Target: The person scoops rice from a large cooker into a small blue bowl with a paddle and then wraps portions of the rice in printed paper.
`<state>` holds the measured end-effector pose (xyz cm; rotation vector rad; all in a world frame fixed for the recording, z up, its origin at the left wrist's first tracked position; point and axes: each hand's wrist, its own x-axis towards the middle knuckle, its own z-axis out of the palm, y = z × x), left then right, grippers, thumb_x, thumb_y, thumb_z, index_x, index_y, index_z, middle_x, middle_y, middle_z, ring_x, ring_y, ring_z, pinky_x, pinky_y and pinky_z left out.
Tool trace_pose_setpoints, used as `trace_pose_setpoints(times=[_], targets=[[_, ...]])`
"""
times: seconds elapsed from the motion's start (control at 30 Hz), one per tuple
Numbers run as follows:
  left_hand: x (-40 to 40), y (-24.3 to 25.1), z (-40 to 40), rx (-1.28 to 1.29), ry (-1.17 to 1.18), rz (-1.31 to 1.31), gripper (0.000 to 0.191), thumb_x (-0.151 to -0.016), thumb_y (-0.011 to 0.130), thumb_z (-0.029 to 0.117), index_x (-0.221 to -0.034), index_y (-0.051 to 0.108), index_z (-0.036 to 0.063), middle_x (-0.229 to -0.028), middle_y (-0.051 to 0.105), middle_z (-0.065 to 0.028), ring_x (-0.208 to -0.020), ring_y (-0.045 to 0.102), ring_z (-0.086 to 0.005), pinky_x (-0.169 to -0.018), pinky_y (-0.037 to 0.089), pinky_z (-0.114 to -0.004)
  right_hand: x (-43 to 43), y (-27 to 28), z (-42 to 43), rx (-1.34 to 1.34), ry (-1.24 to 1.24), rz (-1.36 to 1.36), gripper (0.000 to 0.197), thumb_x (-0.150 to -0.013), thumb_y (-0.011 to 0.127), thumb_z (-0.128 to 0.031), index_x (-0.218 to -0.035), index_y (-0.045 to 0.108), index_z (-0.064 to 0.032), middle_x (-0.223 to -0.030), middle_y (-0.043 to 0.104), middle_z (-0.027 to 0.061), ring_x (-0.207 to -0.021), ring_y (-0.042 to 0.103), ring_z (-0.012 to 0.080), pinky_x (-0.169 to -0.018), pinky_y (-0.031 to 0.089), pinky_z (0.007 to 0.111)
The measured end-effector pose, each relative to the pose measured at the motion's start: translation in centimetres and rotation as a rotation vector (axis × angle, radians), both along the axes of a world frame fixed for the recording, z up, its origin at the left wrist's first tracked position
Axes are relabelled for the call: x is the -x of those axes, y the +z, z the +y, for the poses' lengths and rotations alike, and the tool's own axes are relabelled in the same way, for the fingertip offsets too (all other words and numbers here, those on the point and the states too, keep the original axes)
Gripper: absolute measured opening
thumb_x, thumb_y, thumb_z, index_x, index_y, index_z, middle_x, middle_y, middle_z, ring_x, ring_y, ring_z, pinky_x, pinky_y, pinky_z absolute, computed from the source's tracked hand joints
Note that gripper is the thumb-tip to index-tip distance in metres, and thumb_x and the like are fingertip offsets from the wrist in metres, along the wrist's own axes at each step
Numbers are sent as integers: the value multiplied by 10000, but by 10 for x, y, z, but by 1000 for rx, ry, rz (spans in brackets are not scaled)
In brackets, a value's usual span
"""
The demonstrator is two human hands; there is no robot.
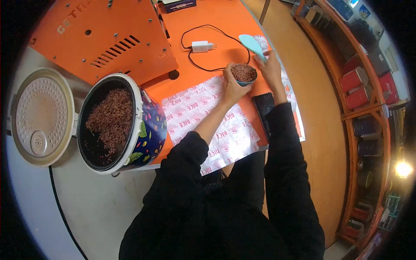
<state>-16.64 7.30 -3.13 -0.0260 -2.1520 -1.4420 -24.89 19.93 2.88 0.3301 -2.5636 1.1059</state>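
My left hand [234, 87] grips a small round cup [243, 83] filled with reddish-brown cooked rice [243, 72]. In my right hand [270, 66] is the handle of a light turquoise rice paddle [251, 44], its broad end pointing up and left, apart from the cup. Beneath my left forearm lies a printed sheet of wrapping paper [198, 113] on the orange tabletop. To the left, an open rice cooker [146, 130] with a leaf pattern holds more of the reddish-brown rice [110, 117]; its lid [44, 113] hangs open at the far left.
A large orange machine housing [107, 39] stands behind the cooker. A white plug adapter [200, 46] with a looped black cable lies beyond the cup. Near my right forearm are a dark flat object [263, 105] and more printed paper [261, 41]. Wooden shelves [346, 81] stand at right.
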Motion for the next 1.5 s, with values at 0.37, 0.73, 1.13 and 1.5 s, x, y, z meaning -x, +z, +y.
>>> trace_pose_setpoints(times=[0.37, 0.73, 1.13, 1.5], targets=[[-122, 42, -31, -294, 97, 71, 1013, -592, 786, 187, -1304, 85, 15, -1240, 302, -223, -1162, 384, -317, -974, 333, -415, -122, 5, -50, 935, 352, -1047, 532, -889, 415, -489, -1140, 511, -29, -1015, 597, 158, -936, 583, 310, -763, 514, 424], [-222, 17, -72, 532, -78, -594, 1210, -552, 771, 464, -1408, 2, 90, -1472, 111, -109, -1359, 59, -317, -1028, 15, -610, -186, -2, -34, 1201, 432, -978, 505, -888, 425, -439, -1227, 458, -66, -1112, 559, 189, -960, 583, 294, -731, 528, 351], [-233, 10, -82, 51, -9, -98, 1187, -521, 832, 136, -1379, 19, 20, -1398, 177, -215, -1298, 207, -358, -1066, 221, -437, -222, 25, -64, -63, 327, 214, 545, -750, 636, -387, -1183, 485, -93, -1100, 497, 215, -973, 518, 326, -784, 473, 389], [-330, 182, -128, 127, 627, 631, 1202, -585, 785, 453, -1344, -120, 226, -1281, 285, -301, -1079, 452, -421, -793, 520, -496, -157, 120, -152, 267, 885, -162, 567, -925, 322, -487, -993, 616, -7, -798, 647, 126, -751, 618, 227, -676, 481, 343]])
